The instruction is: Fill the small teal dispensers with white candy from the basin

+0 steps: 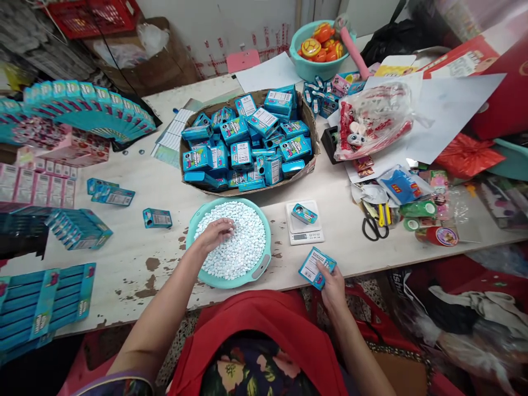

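Observation:
My left hand (216, 234) is over a turquoise basin (192, 242) heaped with small white tablet-like candies (239, 247). Its fingers are curled in just above the candies, and whatever they may hold is hidden. At the table's front edge my right hand (331, 280) grips a flat blue box (313, 267), printed side up, with the thumb across its face. Between basin and box stands a white digital scale (306, 237), with a small blue tin (304, 213) lying on its plate.
Behind the basin is a cardboard tray (247, 192) piled with blue tins. Boxes stand in a fan (86, 107) at left; a single tin (157, 218) lies left of the basin. Scissors (374, 223), tape and bagged toys (367, 124) crowd the right. Orange toys fill another basin (324, 69).

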Action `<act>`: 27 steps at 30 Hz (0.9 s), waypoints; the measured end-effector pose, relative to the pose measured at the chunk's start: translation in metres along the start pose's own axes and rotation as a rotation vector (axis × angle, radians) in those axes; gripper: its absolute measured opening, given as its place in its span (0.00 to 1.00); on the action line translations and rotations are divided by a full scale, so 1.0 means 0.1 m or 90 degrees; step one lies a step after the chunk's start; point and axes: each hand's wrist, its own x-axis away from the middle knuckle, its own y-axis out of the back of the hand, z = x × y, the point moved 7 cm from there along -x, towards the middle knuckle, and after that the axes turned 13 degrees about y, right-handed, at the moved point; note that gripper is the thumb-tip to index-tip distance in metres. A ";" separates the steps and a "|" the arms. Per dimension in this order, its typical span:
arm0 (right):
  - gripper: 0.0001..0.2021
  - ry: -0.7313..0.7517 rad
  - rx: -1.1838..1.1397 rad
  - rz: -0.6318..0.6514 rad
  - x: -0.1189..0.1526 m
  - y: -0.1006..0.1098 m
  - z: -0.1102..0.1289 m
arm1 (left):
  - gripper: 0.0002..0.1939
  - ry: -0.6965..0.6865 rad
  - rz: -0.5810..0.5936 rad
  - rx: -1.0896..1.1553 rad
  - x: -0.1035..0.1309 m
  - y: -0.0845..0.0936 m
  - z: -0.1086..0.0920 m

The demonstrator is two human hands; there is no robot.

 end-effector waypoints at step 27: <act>0.22 0.008 -0.059 -0.042 -0.02 0.27 -0.10 | 0.12 -0.504 -0.107 -0.762 0.11 -2.06 -1.33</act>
